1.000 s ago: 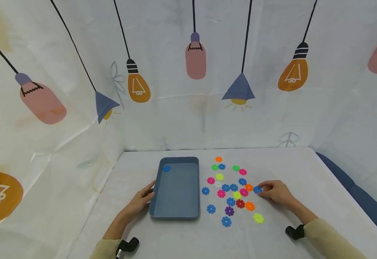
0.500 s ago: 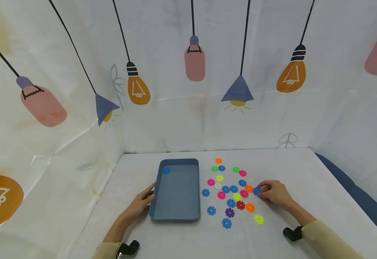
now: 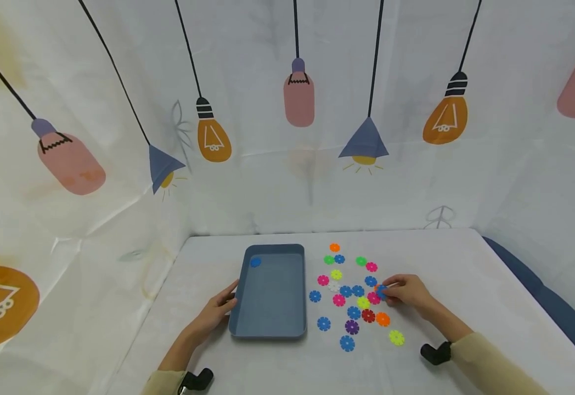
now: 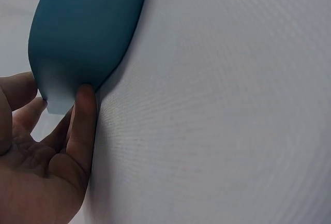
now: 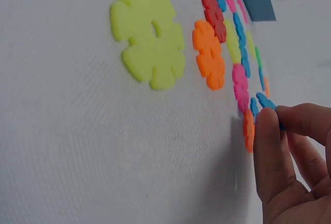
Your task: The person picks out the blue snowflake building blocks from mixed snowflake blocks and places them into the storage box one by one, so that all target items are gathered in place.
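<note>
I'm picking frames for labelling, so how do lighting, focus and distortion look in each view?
Head view: even, soft light, faint shadows, wide-angle bend at the edges, discs small but sharp. Left wrist view: the tray and left hand are soft from closeness. Right wrist view: the yellow-green disc is crisp, and the right hand casts a faint shadow.

A makeshift recording booth: lamp-print cloth backdrop (image 3: pixel 287 137) draped around a white-covered table (image 3: pixel 465 274).

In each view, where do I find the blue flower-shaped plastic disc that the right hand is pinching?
Head: blue flower-shaped plastic disc, right of centre, at the right hand fingertips.
Left wrist: not in view; only the blue plastic tray.
Right wrist: lower right, between the fingertips.
Shared landmark: orange flower-shaped disc.
</note>
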Action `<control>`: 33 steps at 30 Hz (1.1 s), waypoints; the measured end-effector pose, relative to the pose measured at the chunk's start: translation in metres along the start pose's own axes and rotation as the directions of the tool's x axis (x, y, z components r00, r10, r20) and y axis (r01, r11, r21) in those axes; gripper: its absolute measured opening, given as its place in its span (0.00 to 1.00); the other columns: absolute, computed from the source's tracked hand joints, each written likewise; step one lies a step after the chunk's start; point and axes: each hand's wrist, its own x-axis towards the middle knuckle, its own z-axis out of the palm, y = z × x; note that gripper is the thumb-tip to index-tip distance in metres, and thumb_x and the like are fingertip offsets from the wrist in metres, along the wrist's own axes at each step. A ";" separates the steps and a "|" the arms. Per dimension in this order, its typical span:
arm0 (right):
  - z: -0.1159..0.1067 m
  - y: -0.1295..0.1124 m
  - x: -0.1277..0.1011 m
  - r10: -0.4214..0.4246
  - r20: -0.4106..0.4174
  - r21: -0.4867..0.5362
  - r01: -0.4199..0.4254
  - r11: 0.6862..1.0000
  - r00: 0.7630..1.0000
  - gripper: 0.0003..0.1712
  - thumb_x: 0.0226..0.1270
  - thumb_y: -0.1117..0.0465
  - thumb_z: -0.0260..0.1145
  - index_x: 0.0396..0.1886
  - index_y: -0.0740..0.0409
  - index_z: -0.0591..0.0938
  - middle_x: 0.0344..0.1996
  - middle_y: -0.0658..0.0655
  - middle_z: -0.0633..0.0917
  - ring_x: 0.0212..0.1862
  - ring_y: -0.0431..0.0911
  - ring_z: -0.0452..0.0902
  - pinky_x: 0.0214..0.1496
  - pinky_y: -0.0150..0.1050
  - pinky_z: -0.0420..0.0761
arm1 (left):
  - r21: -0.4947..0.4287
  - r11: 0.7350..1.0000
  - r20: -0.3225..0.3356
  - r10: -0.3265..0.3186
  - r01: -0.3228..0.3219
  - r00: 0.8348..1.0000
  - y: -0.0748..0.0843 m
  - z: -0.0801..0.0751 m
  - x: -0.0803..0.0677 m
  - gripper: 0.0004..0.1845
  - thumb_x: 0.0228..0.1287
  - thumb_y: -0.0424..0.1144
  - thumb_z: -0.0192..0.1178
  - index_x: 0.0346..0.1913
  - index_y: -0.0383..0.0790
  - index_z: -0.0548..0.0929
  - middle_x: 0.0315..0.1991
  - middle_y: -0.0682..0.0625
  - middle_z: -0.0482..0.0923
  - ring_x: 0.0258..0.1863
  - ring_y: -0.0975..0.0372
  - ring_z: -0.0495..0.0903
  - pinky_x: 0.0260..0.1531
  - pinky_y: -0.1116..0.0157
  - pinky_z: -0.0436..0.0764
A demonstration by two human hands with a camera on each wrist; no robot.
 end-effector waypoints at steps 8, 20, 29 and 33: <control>0.020 -0.006 0.000 0.014 0.017 0.055 -0.014 0.998 1.000 0.19 0.63 0.62 0.70 0.49 0.70 0.81 0.30 0.57 0.83 0.30 0.48 0.82 0.37 0.36 0.83 | -0.005 1.000 0.015 0.006 -0.006 1.000 -0.003 0.000 -0.003 0.31 0.76 0.41 0.50 0.77 0.49 0.54 0.71 0.31 0.54 0.69 0.40 0.55 0.60 0.43 0.66; 0.045 -0.026 0.003 -0.005 0.079 0.107 -0.004 0.994 0.997 0.17 0.63 0.63 0.70 0.49 0.68 0.82 0.31 0.58 0.83 0.31 0.48 0.82 0.38 0.38 0.83 | -0.001 1.000 0.024 0.026 -0.026 0.999 -0.001 -0.001 -0.001 0.31 0.77 0.41 0.49 0.78 0.47 0.53 0.70 0.30 0.54 0.69 0.39 0.56 0.60 0.42 0.66; 0.060 -0.039 0.006 -0.019 0.132 0.147 -0.001 0.989 0.991 0.17 0.63 0.63 0.70 0.49 0.67 0.82 0.34 0.59 0.83 0.33 0.49 0.83 0.40 0.39 0.83 | -0.014 0.999 0.042 0.033 -0.033 0.999 -0.001 0.000 0.000 0.31 0.77 0.40 0.49 0.78 0.49 0.52 0.71 0.30 0.53 0.70 0.40 0.55 0.60 0.43 0.66; 0.067 -0.046 0.005 -0.046 0.171 0.166 0.018 0.986 0.984 0.17 0.63 0.62 0.71 0.48 0.67 0.82 0.34 0.59 0.83 0.34 0.49 0.84 0.41 0.40 0.83 | -0.009 0.999 0.046 0.036 -0.035 0.998 0.000 0.000 0.000 0.31 0.77 0.40 0.48 0.78 0.49 0.52 0.71 0.31 0.53 0.70 0.40 0.54 0.60 0.42 0.65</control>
